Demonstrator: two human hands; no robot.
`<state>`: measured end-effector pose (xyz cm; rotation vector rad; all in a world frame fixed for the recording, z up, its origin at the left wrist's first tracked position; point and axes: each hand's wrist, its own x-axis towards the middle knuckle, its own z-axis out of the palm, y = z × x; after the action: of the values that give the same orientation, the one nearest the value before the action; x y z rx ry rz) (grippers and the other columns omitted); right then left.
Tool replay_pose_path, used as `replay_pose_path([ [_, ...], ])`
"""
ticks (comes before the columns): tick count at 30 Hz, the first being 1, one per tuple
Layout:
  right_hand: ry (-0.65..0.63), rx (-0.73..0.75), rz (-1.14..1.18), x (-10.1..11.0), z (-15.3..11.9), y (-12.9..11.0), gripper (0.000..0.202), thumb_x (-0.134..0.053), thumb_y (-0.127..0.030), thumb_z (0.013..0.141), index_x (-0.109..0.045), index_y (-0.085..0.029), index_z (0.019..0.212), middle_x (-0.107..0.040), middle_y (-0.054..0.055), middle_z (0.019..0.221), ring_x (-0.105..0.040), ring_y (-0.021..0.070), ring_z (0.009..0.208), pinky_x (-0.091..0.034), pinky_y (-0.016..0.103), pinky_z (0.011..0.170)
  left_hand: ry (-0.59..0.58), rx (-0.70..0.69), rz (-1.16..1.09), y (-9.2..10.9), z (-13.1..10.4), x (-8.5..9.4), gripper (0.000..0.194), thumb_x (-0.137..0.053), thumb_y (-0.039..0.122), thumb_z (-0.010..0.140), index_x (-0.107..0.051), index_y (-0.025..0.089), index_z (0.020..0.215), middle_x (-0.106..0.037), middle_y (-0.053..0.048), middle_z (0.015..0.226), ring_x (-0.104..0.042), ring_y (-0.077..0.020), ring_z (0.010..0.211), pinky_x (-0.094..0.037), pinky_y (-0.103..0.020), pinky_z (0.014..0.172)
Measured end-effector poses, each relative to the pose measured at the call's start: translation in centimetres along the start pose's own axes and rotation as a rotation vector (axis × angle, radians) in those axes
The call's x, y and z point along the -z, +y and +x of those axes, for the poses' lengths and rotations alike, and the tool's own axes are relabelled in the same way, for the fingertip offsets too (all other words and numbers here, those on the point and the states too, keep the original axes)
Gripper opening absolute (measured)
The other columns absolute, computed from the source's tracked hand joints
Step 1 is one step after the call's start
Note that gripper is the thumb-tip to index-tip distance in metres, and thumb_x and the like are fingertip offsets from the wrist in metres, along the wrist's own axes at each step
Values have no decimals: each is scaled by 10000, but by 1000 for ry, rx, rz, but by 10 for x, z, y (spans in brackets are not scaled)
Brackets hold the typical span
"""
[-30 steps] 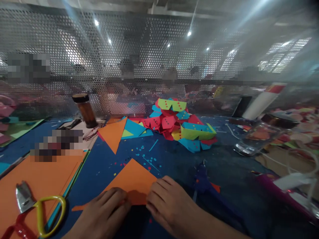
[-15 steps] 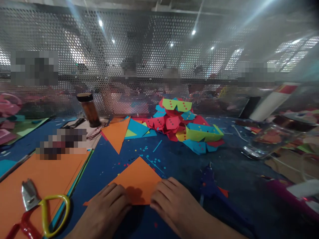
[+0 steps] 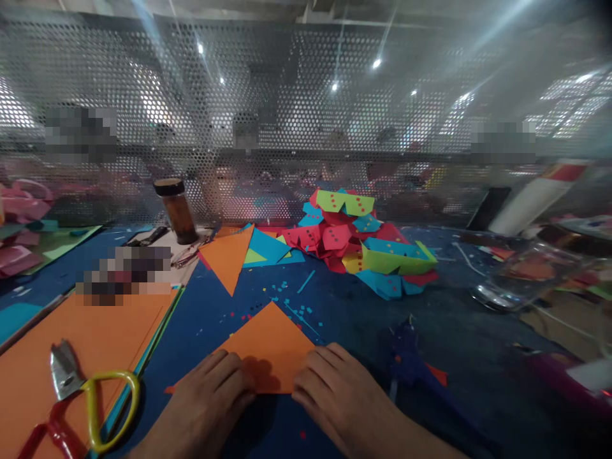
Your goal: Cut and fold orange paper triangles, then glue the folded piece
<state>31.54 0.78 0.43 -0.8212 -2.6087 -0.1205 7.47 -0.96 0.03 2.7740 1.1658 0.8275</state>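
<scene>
An orange sheet of paper (image 3: pixel 273 347), folded into a triangle, lies on the blue tabletop with its peak pointing away from me. My left hand (image 3: pixel 215 389) rests over its left part, fingers curled and pressed along the near edge. On the right part, my right hand (image 3: pixel 335 389) holds the same edge with bent fingers. Both thumbs are mostly hidden. A small orange corner sticks out left of my left hand. Beyond the peak, another orange triangle (image 3: pixel 229 255) lies beside folded blue paper (image 3: pixel 268 247).
Scissors (image 3: pixel 67 373) with red and yellow handles lie on a stack of orange paper (image 3: pixel 29 347) at left. Folded colourful paper pieces (image 3: pixel 337 237) are heaped at the back. A dark blue tool (image 3: pixel 406 350), a glass jar (image 3: pixel 521 274) and a brown bottle (image 3: pixel 179 213) stand or lie around.
The whole view has shifted slightly, so things appear a little further right. Both hands keep their places on the orange paper.
</scene>
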Motion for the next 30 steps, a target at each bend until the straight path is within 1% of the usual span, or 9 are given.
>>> replay_pose_path([
  [5,7,-6,-26,3,0,0,185,-448,-178,982,-568,-190,842,-601,-6,764,-520,166,717,-322,322,702,-70,-19,67,-1,-4,1,359,-264,177,1020,-577,203,845,-629,-32,764,-588,-199,676,-529,-325,607],
  [8,16,-24,-14,5,-1,1,195,-435,-179,984,-569,-191,842,-607,-4,778,-524,166,722,-323,323,717,-118,1,80,-4,-8,-3,310,-295,146,999,-566,211,866,-628,-40,806,-590,-213,704,-532,-351,619],
  [10,12,-40,12,6,-1,1,188,-451,-196,980,-565,-193,831,-608,-5,783,-524,166,727,-323,321,722,-130,19,66,-6,-11,-6,273,-327,133,986,-558,212,863,-623,-36,816,-594,-211,725,-532,-357,647],
  [14,11,-32,32,5,-2,3,170,-476,-239,978,-566,-198,840,-613,-7,787,-522,169,729,-317,323,724,-118,52,43,-6,-12,-8,258,-352,134,981,-542,217,828,-619,-20,797,-593,-198,713,-518,-336,644],
  [19,-6,-39,42,6,0,3,190,-452,-214,986,-576,-198,844,-617,-2,782,-522,169,727,-312,321,716,-75,115,19,-3,-8,-3,230,-389,184,988,-541,224,820,-628,-12,787,-589,-193,698,-503,-309,620],
  [25,-2,-75,36,5,0,1,174,-469,-216,977,-566,-194,834,-617,-7,794,-521,169,734,-313,319,719,-41,121,11,-5,-8,-2,241,-416,214,987,-541,222,780,-611,-13,745,-577,-202,677,-475,-320,601],
  [30,-59,-90,4,8,0,0,91,-534,-199,941,-571,-189,859,-619,0,818,-521,172,747,-316,321,727,-68,186,-3,-10,-13,-5,198,-519,272,955,-549,216,767,-587,-11,743,-564,-209,681,-446,-333,604],
])
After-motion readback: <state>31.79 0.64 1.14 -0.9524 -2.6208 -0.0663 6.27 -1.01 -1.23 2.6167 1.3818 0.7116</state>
